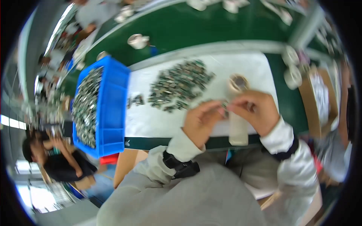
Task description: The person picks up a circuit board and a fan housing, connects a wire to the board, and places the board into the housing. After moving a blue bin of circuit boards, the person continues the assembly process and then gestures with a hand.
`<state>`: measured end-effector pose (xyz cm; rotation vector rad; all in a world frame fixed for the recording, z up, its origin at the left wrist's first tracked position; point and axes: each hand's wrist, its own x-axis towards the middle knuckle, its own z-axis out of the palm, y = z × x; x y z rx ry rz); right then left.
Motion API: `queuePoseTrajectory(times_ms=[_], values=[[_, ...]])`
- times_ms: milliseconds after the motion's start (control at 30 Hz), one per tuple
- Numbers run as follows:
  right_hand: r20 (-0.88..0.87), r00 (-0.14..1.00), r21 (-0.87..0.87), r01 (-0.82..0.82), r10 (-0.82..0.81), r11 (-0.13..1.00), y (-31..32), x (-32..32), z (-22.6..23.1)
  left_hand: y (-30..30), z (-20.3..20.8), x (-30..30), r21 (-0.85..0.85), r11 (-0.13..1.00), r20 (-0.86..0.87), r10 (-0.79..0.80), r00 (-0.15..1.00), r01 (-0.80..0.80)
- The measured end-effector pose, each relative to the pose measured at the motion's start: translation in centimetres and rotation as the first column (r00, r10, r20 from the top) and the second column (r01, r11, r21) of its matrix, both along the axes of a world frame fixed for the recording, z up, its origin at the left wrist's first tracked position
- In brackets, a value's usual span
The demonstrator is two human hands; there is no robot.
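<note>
My left hand (203,119) and my right hand (258,110) meet over the white work surface, thumbs and forefingers pinched close together. Between the fingertips is a small dark piece (225,107), blurred, which looks like one of the little circuit boards. Both hands seem to grip it. Just behind my right hand stands a beige round thing like a tape roll (239,81). A long pale strip (238,132) runs below the hands toward the table's near edge. Left of my hands lies a loose pile of small green and silver circuit boards (181,83), with a few apart (136,100).
A blue plastic bin (113,109) heaped with similar small boards (87,107) stands at the left. Beyond a pale rail lies a green surface with a white roll (138,41). At right are white rolls (292,75) and a cardboard box (318,101). A person (56,158) sits far left.
</note>
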<state>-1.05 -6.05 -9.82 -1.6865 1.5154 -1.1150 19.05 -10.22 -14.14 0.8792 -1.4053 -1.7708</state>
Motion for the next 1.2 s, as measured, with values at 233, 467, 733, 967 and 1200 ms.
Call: queuePoseTrajectory(times_ms=[233,467,733,967,1200], values=[[-0.067,0.997,-0.139,0.029,-0.038,0.990,-0.8,-0.6,-3.1,-0.1,-0.4,-1.3,-0.123,0.983,0.100,0.146,0.984,-0.134],[-0.136,0.990,-0.164,0.024,-0.047,0.986,-0.6,-0.1,-3.4,0.2,-1.7,-1.0,-0.304,0.948,0.070,0.125,0.990,-0.098],[-0.181,0.983,-0.137,-0.037,0.012,0.990,-0.2,-0.1,-2.4,0.2,-1.7,-0.6,-0.351,0.935,0.083,0.091,0.992,-0.057],[-0.214,0.977,-0.164,-0.060,0.024,0.985,-0.4,0.0,-1.8,-0.3,-1.6,-0.3,-0.516,0.856,0.174,0.137,0.975,-0.029],[-0.094,0.993,-0.005,0.078,-0.078,0.997,0.3,1.3,-1.5,0.9,-1.0,-0.9,-0.630,0.776,0.278,0.269,0.922,-0.036]])
